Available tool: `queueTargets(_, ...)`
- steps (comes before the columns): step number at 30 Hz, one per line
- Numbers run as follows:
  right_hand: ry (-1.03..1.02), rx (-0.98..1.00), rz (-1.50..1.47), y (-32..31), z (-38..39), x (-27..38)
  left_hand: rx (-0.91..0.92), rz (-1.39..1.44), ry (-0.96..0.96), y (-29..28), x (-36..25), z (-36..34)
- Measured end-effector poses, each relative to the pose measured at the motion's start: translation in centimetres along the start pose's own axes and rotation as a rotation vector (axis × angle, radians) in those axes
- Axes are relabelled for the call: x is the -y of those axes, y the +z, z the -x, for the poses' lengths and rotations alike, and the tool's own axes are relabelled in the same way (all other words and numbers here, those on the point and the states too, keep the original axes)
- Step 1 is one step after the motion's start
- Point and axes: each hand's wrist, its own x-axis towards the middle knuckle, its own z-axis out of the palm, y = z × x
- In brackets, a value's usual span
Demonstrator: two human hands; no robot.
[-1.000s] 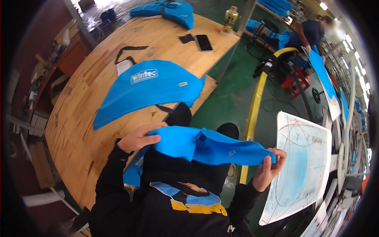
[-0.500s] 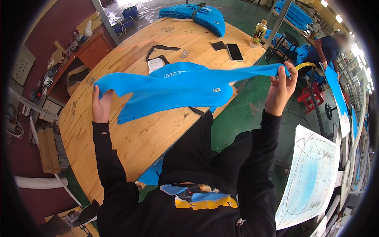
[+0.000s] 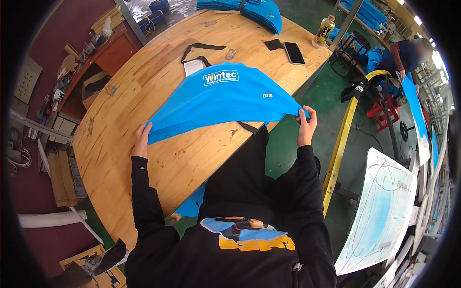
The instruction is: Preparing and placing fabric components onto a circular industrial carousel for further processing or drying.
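A broad blue cloth piece (image 3: 211, 103) with a curved upper edge, a white printed mark and a small pale tag lies across the wooden table (image 3: 110, 158). At its left corner my left hand (image 3: 140, 138) pinches the cloth between thumb and fingers. My right hand (image 3: 306, 126) grips the pointed right corner, held out past the table's edge. More blue cloth shows along the lower edge; whether it is a fold or another layer, I cannot tell. Beyond the cloth's top edge lies a black strap (image 3: 206, 46) with a white paper label (image 3: 193, 67) beside it.
A strapped blue cloth bundle (image 3: 261, 14) rests at the table's far end. Toward the far right are a phone (image 3: 294, 53), a dark patch (image 3: 273, 44) and a bottle (image 3: 323, 32). A yellow bar (image 3: 341, 153) and a drawn pattern board (image 3: 379, 211) stand right. Another person (image 3: 408, 57) works beyond.
Both hands have come down and closer together, bringing the cloth's raised corners lower. The cloth now lies flatter, with its printed mark in full view. The yellow bar has come into sight.
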Motion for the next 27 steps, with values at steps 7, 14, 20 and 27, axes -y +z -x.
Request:
queueTargets(7, -0.08, -0.048, -0.034, 0.9, -1.2, 3.9, -0.159, 0.105, 0.015, -1.7, -0.7, -0.6)
queueTargets(14, -0.007, -0.036, -0.02, -0.3, 1.0, 1.1, -0.167, -0.034, -0.016, -1.3, 0.5, 0.9)
queueTargets(20, 0.032, -0.033, -0.016, -1.4, 1.8, -0.7, -0.147, -0.184, -0.011, -1.2, 1.1, 1.2)
queueTargets(27, -0.112, -0.028, 0.284, -2.7, 0.9, -2.2, -0.347, -1.299, 0.372, -2.0, 0.4, 2.5)
